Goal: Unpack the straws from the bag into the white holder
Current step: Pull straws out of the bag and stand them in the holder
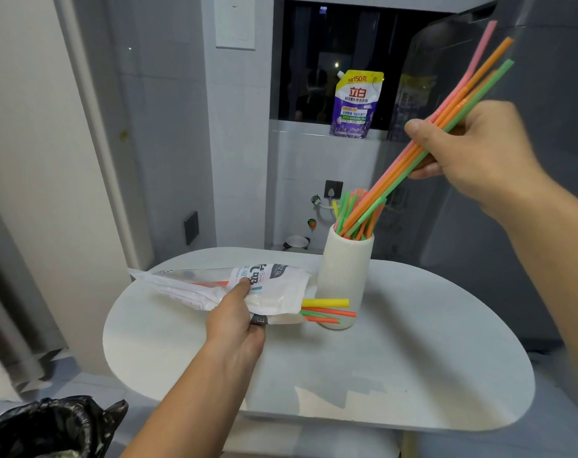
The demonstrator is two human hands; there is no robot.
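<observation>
We judged the job well past its middle. The white holder already stood packed with green, orange and pink straws, their tops fanning out above its rim, and our right hand was closed on a small bundle of long straws — pink, orange and green — tilted so the lower ends dipped into the holder's mouth while the upper ends rose toward the top right. That bundle was not yet let go.

Our left hand was clamped on the bag, thumb on top and fingers beneath, holding it roughly level above the round white table, its open end just beside the holder. A few straws remained — a yellow one, an orange one and a green one poked out of the mouth, and another orange one showed through the clear film. How many more lay inside we could not tell.

A purple detergent pouch sat on the window ledge behind.
</observation>
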